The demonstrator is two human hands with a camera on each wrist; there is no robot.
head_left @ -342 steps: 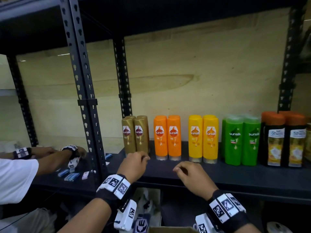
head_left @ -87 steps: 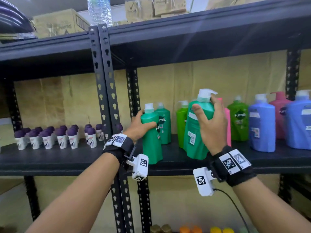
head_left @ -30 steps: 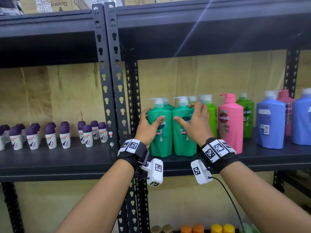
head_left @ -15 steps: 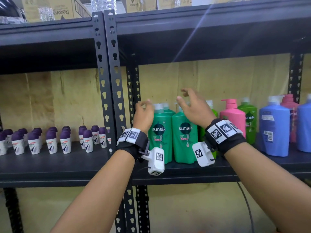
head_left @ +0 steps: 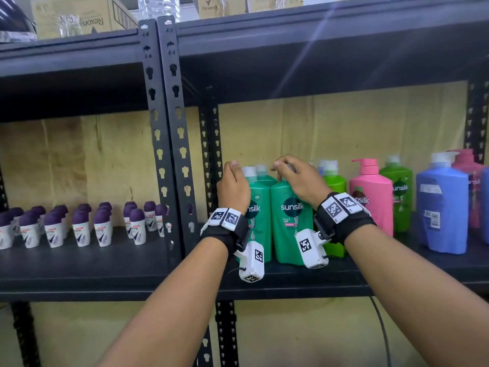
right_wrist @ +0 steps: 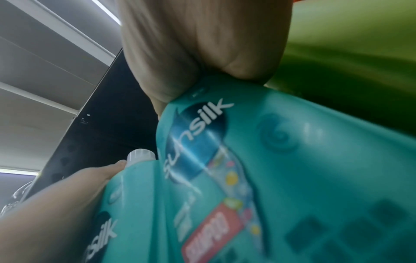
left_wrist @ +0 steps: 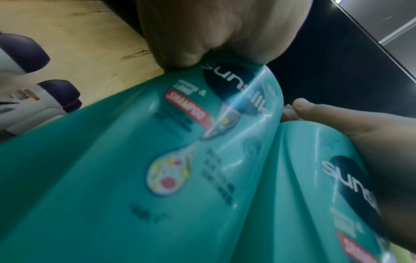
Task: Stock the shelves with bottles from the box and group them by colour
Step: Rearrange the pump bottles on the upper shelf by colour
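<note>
Here both hands (head_left: 267,181) curl over the pumps of two upright teal Sunsilk bottles (head_left: 291,221) standing side by side.

Bright overhead light, lens flare streak upper right, wrist views blurred, edges warped

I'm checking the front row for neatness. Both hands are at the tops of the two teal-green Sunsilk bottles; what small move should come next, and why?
Probably let go and draw both hands back. The two teal-green bottles stand upright, side by side, touching, labels forward. The left hand and right hand sit curled at their pump tops, which the hands hide, so check the nozzles first.
</note>
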